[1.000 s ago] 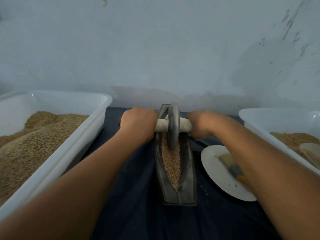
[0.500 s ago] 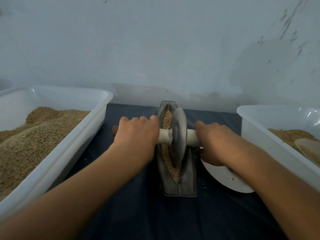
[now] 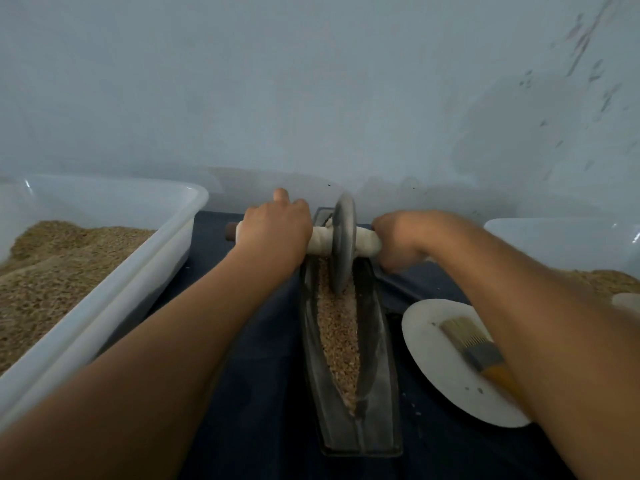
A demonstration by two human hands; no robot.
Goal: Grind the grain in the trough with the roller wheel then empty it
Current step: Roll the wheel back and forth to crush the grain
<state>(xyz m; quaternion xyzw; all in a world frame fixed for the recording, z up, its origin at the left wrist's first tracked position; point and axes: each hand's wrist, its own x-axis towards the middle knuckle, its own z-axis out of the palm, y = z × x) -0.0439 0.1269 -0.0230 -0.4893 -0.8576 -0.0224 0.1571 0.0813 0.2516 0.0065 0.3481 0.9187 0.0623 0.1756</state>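
Both hands [image 3: 275, 232] [image 3: 401, 239] grip the roller wheel [image 3: 343, 244] in the trough [image 3: 375, 341].

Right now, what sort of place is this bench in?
Probably a small hand-milling or grain-processing workbench: a metal trough of grain with a roller wheel, a white tub heaped with grain, and a stained plaster wall behind.

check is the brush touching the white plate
Touching: the head view shows the brush lying with its bristles flat on the plate.
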